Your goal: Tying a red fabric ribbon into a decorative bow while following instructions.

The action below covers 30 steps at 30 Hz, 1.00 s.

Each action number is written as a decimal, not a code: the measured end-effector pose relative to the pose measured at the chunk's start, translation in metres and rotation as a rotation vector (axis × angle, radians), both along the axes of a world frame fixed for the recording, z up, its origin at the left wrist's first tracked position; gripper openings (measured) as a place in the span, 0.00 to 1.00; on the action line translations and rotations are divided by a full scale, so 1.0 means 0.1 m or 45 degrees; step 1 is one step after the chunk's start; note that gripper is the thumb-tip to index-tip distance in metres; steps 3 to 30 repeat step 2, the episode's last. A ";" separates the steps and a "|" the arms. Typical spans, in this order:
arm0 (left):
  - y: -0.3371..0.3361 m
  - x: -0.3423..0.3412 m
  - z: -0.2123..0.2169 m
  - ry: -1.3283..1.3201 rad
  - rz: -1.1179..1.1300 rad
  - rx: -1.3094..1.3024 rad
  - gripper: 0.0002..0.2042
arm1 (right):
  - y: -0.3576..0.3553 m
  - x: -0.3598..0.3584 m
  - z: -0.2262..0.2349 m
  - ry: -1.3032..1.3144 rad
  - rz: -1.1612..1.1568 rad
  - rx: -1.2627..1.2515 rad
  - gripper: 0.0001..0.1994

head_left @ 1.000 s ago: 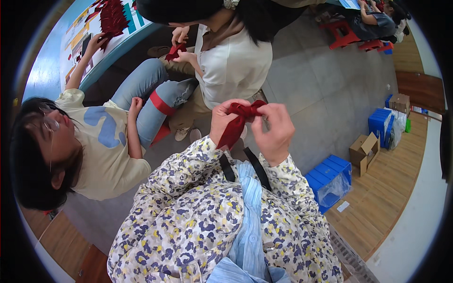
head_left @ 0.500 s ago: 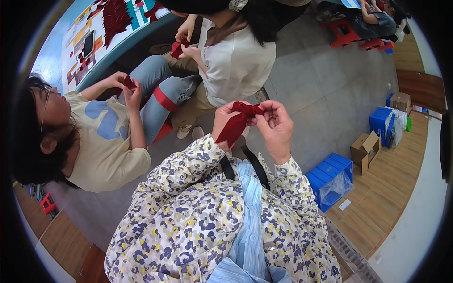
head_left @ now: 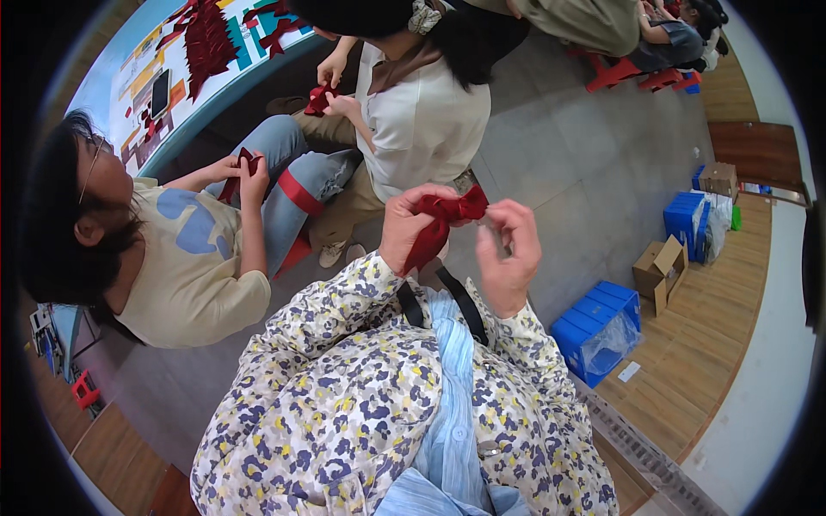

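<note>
My left hand (head_left: 411,225) grips a dark red fabric piece (head_left: 440,222) that is folded like a ribbon and hangs down from my fingers. My right hand (head_left: 509,251) pinches the upper right end of the same red piece with thumb and fingertips. Both hands are raised in front of my chest, above my flower-patterned sleeves. To my left, a seated person's hands (head_left: 245,168) hold a similar red piece (head_left: 234,176). Further back, another seated person's hands (head_left: 334,86) work a red piece (head_left: 320,99).
A table (head_left: 185,86) at the upper left holds several red pieces and a dark phone (head_left: 160,93). Blue crates (head_left: 598,331) and a cardboard box (head_left: 658,271) stand on the floor at right. Red stools (head_left: 632,76) are at the back.
My hands have drawn slightly apart, with the red piece stretched between them. The person on my left has lowered both hands from the table and now holds a red piece near their knee.
</note>
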<state>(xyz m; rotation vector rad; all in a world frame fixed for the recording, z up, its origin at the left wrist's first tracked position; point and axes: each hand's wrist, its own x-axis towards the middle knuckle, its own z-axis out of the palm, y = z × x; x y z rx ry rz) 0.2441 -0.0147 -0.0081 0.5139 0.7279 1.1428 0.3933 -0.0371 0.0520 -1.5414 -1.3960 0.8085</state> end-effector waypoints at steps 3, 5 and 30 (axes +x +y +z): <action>0.01 -0.06 -0.07 0.203 -0.076 0.157 0.16 | 0.00 0.05 -0.21 0.626 -0.214 -0.396 0.16; 0.01 -0.06 -0.07 0.203 -0.076 0.157 0.16 | 0.00 0.05 -0.21 0.626 -0.214 -0.396 0.16; 0.01 -0.06 -0.07 0.203 -0.076 0.157 0.16 | 0.00 0.05 -0.21 0.626 -0.214 -0.396 0.16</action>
